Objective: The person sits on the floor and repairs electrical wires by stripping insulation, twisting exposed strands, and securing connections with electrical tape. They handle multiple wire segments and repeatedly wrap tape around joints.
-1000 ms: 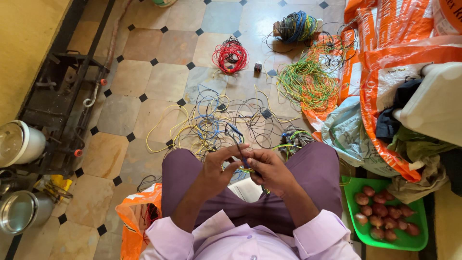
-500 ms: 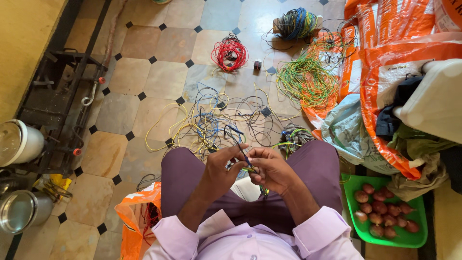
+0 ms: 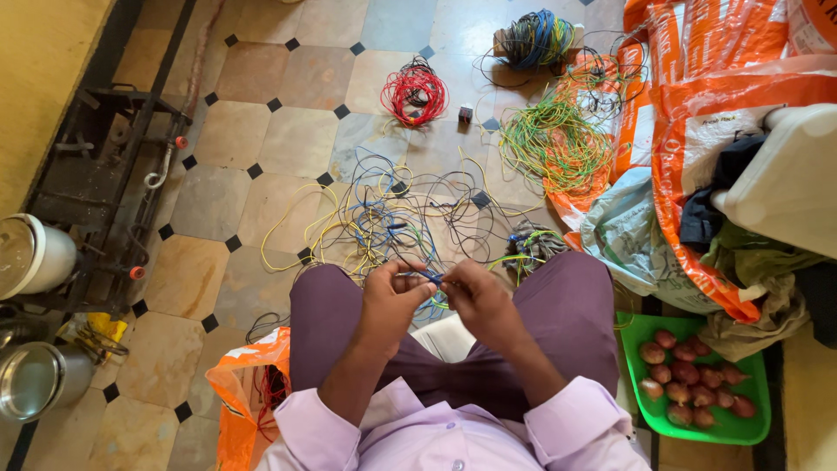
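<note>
While the left hand [image 3: 392, 292] pinches a blue wire [image 3: 430, 277], the right hand [image 3: 471, 292] grips its end.

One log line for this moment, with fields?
left hand: pinches blue wire | right hand: pinches same wire | floor: tangled wires

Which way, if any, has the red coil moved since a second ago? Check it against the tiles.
No. The red coil lies on the same tiles, just left of the small black block, as before.

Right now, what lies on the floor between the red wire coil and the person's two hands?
In the head view, a loose tangle of yellow, blue and grey wires spreads there.
</note>
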